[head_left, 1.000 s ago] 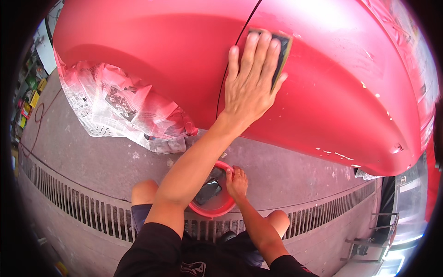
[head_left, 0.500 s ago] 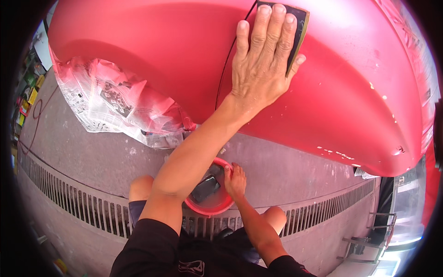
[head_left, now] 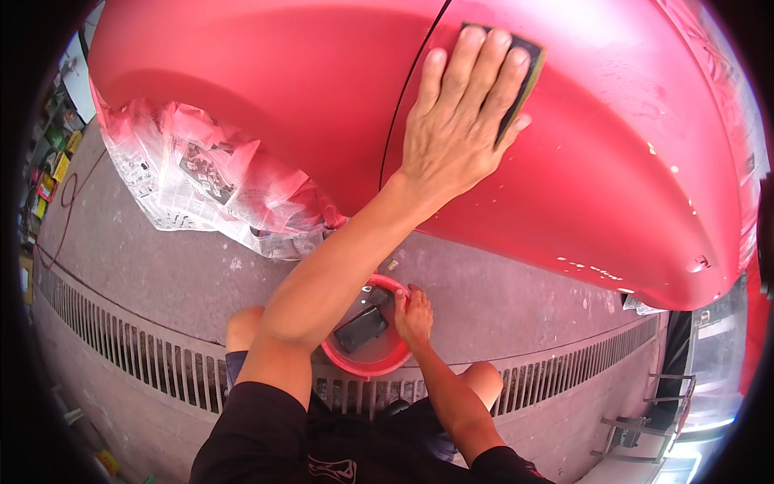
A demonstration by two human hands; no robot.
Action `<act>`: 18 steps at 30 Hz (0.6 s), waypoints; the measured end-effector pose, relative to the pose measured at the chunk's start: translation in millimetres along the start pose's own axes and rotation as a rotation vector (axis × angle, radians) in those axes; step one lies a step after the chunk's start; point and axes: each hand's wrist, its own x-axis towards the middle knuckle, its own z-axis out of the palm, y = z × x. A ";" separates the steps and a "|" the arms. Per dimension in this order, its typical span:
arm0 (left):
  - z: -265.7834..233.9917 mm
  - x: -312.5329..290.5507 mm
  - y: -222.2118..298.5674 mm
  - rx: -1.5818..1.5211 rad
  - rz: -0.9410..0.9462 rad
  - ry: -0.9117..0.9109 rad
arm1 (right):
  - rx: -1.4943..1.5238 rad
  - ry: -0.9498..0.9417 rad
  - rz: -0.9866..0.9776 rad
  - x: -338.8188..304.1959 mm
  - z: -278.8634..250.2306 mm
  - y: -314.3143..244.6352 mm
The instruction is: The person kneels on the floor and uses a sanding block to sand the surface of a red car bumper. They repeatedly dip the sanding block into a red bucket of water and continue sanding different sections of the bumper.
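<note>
My left hand [head_left: 455,121] lies palm down on a dark sanding pad [head_left: 522,81] with a yellowish edge, its fingers stretched over the top and the thumb along the side. The pad rests on a matt red car body panel [head_left: 597,153], just right of a dark curved seam. Down between my knees, my right hand [head_left: 414,316] grips the right rim of a red basin [head_left: 372,369], thumb on the inner side. Inside the basin, a dark rectangular block [head_left: 361,327] sits in murky water, with a smaller dark piece beside it. My left forearm crosses above the basin's upper left.
Red-tinted newspaper and plastic masking [head_left: 201,173] covers the wheel arch at left. A slotted drain grate [head_left: 145,347] runs across the concrete floor [head_left: 242,274] beneath me. At lower right stands a metal frame [head_left: 645,427]. Pale chips mark the panel's lower edge.
My left hand and the sanding pad have slid a little toward me and slightly right across the panel. My right hand stays on the basin rim.
</note>
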 end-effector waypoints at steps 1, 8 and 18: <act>-1.7 4.0 -1.9 0.009 0.008 0.000 | 0.010 0.002 -0.007 1.4 0.5 0.5; -6.0 -7.9 -3.9 0.011 0.013 -0.038 | -0.008 0.020 0.007 -1.9 2.0 2.4; -4.1 2.0 1.1 0.060 -0.048 -0.036 | -0.001 0.029 -0.014 -3.0 -0.5 -1.4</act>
